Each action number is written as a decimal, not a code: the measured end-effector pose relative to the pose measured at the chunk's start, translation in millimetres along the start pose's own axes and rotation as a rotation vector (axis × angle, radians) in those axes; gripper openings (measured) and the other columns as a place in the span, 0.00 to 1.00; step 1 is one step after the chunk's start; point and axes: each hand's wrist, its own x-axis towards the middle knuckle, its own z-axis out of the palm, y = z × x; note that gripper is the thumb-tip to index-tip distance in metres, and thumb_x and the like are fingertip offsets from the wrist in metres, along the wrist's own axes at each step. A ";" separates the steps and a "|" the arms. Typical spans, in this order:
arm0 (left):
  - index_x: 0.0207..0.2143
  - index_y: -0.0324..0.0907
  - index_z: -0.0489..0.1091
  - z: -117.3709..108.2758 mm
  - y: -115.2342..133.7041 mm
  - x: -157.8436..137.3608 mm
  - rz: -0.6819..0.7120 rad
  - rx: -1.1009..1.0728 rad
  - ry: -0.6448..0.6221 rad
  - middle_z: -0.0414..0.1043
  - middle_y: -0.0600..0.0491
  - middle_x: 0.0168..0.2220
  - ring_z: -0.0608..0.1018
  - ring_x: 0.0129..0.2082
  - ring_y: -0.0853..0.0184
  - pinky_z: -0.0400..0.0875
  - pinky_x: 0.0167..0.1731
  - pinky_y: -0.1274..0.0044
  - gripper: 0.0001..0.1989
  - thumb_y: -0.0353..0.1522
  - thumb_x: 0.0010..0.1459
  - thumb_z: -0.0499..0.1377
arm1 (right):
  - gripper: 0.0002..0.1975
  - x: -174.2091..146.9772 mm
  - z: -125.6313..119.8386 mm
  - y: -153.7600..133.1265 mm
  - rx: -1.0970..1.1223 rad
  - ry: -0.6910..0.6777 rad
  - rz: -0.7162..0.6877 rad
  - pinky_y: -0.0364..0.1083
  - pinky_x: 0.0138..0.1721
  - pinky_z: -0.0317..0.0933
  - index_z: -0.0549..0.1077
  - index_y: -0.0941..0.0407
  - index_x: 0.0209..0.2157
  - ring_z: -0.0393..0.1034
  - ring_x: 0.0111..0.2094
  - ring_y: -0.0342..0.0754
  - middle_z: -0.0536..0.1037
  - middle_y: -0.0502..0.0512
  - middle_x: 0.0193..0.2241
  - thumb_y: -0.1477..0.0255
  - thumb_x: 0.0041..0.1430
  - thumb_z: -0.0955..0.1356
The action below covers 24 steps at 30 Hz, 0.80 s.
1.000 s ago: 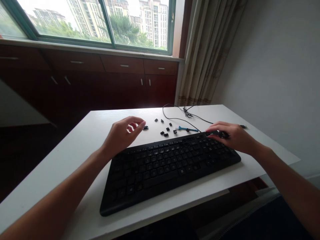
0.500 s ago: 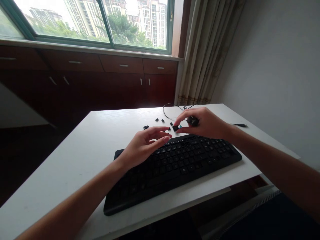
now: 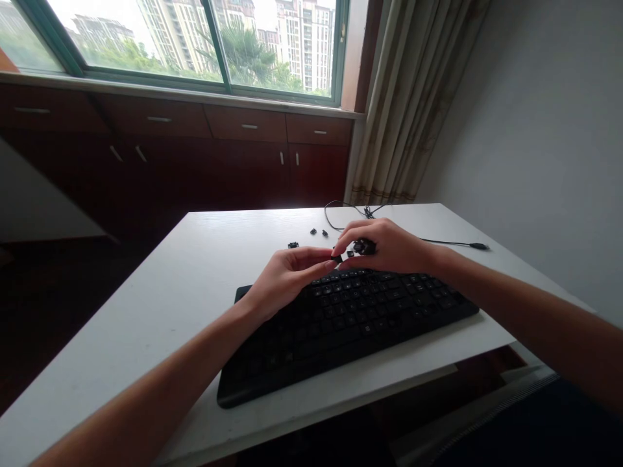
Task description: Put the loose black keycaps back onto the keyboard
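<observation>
A black computer keyboard point(image 3: 341, 318) lies at a slant on the white table, beneath both hands. Above its back edge my left hand point(image 3: 280, 279) has its thumb and fingers closed on a small black keycap point(image 3: 337, 258). My right hand point(image 3: 396, 246) pinches the same keycap from the other side, so the fingertips of both hands meet there. Tucked in the curl of my right hand is another dark object point(image 3: 364, 246), its kind unclear. Part of the keyboard's left side is hidden under my left hand and forearm.
Behind the hands lie small loose black keycaps point(image 3: 313, 231) and a larger black piece point(image 3: 293, 245). A thin black cable point(image 3: 335, 202) loops at the table's back, with a plug point(image 3: 479, 246) towards the right. Wooden cabinets point(image 3: 233, 168) and a curtain point(image 3: 413, 97) stand beyond the table.
My left fingertips have come in and closed on the keycap that the right hand was holding apart from them. The whole view has shifted slightly.
</observation>
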 end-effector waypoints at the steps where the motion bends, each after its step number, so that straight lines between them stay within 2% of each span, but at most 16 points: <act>1: 0.47 0.42 0.78 0.4 1.0 -0.1 0.007 0.009 0.010 0.80 0.49 0.47 0.80 0.49 0.59 0.72 0.53 0.71 0.18 0.40 0.56 0.67 | 0.13 -0.2 -2.5 -1.1 0.014 0.005 0.007 0.47 0.41 0.66 0.79 0.54 0.41 0.74 0.39 0.48 0.80 0.54 0.39 0.63 0.56 0.75; 3: 0.46 0.42 0.78 1.0 2.7 -0.5 0.015 0.030 0.030 0.80 0.49 0.47 0.80 0.48 0.60 0.73 0.52 0.72 0.18 0.40 0.55 0.68 | 0.15 -3.2 -8.7 -1.1 0.056 0.056 0.077 0.46 0.38 0.65 0.79 0.55 0.41 0.74 0.36 0.47 0.80 0.54 0.37 0.62 0.55 0.75; 7: 0.48 0.44 0.77 -0.2 1.9 -1.0 0.012 0.066 0.027 0.80 0.50 0.45 0.80 0.47 0.62 0.73 0.50 0.75 0.19 0.40 0.56 0.67 | 0.17 -19.3 -21.3 16.1 0.213 0.259 0.382 0.43 0.24 0.58 0.78 0.56 0.43 0.63 0.22 0.41 0.76 0.50 0.27 0.58 0.60 0.71; 11: 0.50 0.44 0.76 -2.5 -2.4 -0.7 0.009 0.049 -0.012 0.81 0.50 0.44 0.80 0.46 0.61 0.74 0.50 0.73 0.20 0.40 0.56 0.67 | 0.15 -38.1 -20.9 53.3 0.620 0.528 0.537 0.43 0.29 0.64 0.78 0.57 0.39 0.67 0.29 0.43 0.76 0.53 0.32 0.62 0.53 0.75; 14: 0.49 0.44 0.77 -2.2 -4.4 -0.5 -0.011 0.014 -0.038 0.80 0.49 0.45 0.80 0.47 0.60 0.74 0.51 0.71 0.19 0.40 0.56 0.67 | 0.15 -45.8 -10.1 76.0 0.835 0.721 0.538 0.45 0.34 0.68 0.74 0.55 0.34 0.69 0.32 0.45 0.75 0.52 0.31 0.61 0.51 0.76; 16: 0.47 0.43 0.77 -1.5 -4.8 -0.3 -0.024 0.005 -0.041 0.80 0.48 0.45 0.80 0.48 0.59 0.74 0.52 0.69 0.18 0.40 0.55 0.67 | 0.18 -47.9 -2.1 82.9 0.889 0.775 0.515 0.48 0.36 0.70 0.71 0.53 0.34 0.70 0.32 0.47 0.74 0.50 0.30 0.54 0.53 0.73; 19: 0.46 0.43 0.78 -0.9 -4.7 -0.3 -0.043 0.022 -0.035 0.80 0.48 0.44 0.80 0.47 0.60 0.73 0.53 0.68 0.18 0.40 0.55 0.67 | 0.19 -50.1 5.0 83.0 0.969 0.840 0.478 0.49 0.33 0.69 0.66 0.49 0.34 0.66 0.25 0.45 0.68 0.46 0.25 0.50 0.56 0.70; 22: 0.47 0.44 0.77 -1.8 -4.5 -0.7 -0.053 0.027 -0.035 0.80 0.49 0.43 0.80 0.46 0.61 0.74 0.52 0.69 0.18 0.39 0.55 0.67 | 0.13 -53.3 6.1 80.4 1.027 0.878 0.435 0.46 0.30 0.67 0.64 0.50 0.32 0.61 0.23 0.43 0.63 0.45 0.23 0.60 0.56 0.71; 24: 0.49 0.46 0.76 -2.8 -5.1 -1.0 -0.052 0.006 -0.037 0.80 0.50 0.44 0.80 0.46 0.63 0.74 0.51 0.71 0.18 0.38 0.56 0.67 | 0.10 -55.7 6.4 80.3 1.076 0.886 0.423 0.45 0.31 0.68 0.65 0.51 0.31 0.64 0.27 0.44 0.65 0.47 0.26 0.71 0.50 0.71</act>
